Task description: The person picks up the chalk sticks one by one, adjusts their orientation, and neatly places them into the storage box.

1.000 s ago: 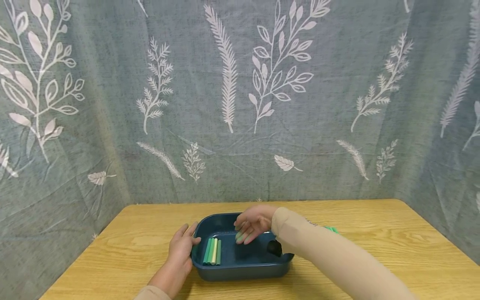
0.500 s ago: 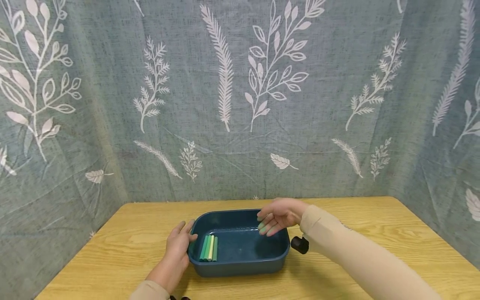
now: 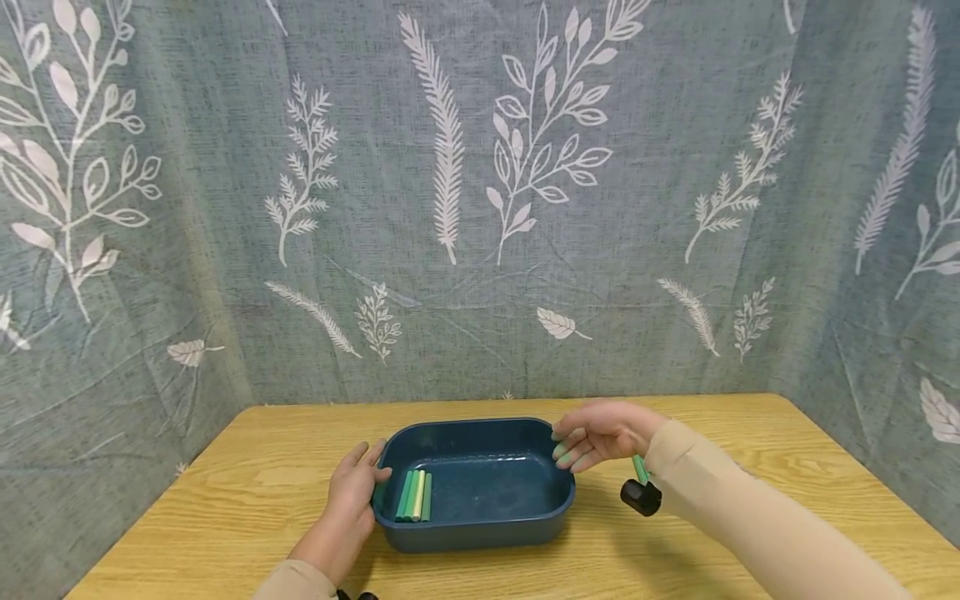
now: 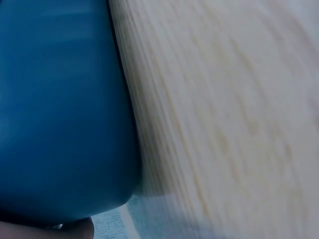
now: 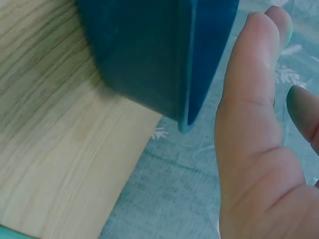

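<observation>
A dark blue tray point(image 3: 480, 533) stands on the table. In its left end several green and pale yellow sticks point(image 3: 414, 497), chalk-like in look, lie side by side. My left hand point(image 3: 352, 492) rests along the tray's left side, fingers straight outside and thumb over the rim. In the left wrist view only a bit of that hand shows at the tray's corner. Beyond the tray's right rim my right hand point(image 3: 603, 435) hovers with fingers extended and nothing in them. The right wrist view shows its straight fingers point(image 5: 249, 94) beside the tray wall, with a greenish tint at the tips.
Another green stick point(image 3: 640, 469) shows on the table, partly hidden by my right wrist and a black wrist device point(image 3: 641, 497). The wooden table point(image 3: 247, 492) meets a grey-blue leaf-patterned curtain point(image 3: 450, 333) at its back and sides.
My right hand has moved from over the middle of the tray to the right, past its right rim. The left hand stays at the left side, and the sticks keep their place.
</observation>
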